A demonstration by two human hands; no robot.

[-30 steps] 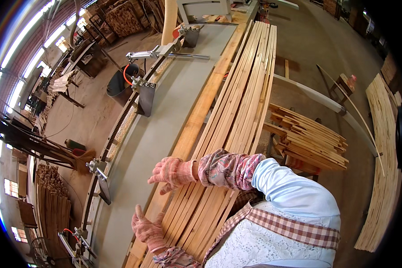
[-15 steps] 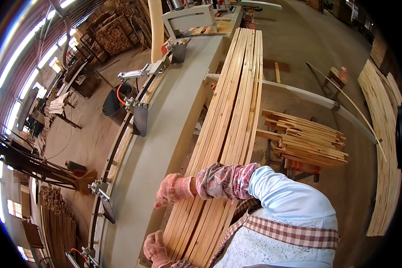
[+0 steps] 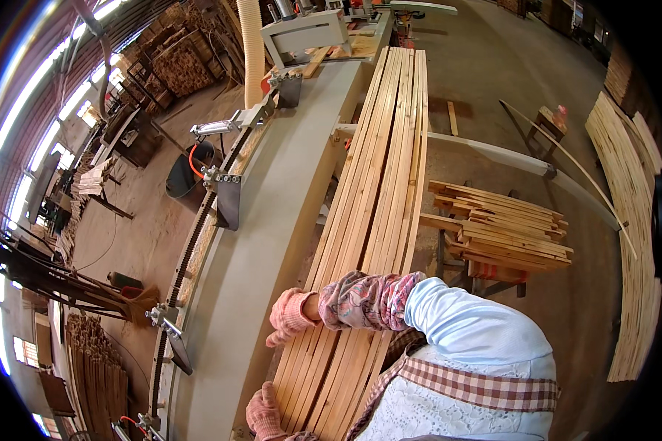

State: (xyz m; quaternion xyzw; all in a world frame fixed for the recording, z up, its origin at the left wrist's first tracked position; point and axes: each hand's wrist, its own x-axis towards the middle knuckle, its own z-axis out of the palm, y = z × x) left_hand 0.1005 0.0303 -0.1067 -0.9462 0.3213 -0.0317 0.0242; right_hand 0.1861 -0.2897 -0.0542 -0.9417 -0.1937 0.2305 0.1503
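A long stack of pale wooden strips (image 3: 375,191) runs away from me, laid side by side with dark gaps between some. My right hand (image 3: 292,317), in a pink knitted glove, reaches across the stack to its left edge. Its fingers are stretched out and point down along that edge. Nearer me, my left hand (image 3: 263,411), in a matching glove, rests against the same edge with the thumb raised; its other fingers are mostly hidden. Left of both hands lies a long grey machine bed (image 3: 254,220), with a narrow gap before the strips.
Metal clamp plates (image 3: 229,202) line a toothed rail along the bed's left side. A grey machine frame (image 3: 305,37) stands at the far end, by a ribbed hose (image 3: 251,55). Shorter wooden pieces (image 3: 500,228) lie piled on a stand at right. More boards (image 3: 629,242) lie farther right.
My right hand has shifted slightly right, closer over the strips' edge. My left hand has moved a little right too. A wooden piece now sticks out near the far machine frame.
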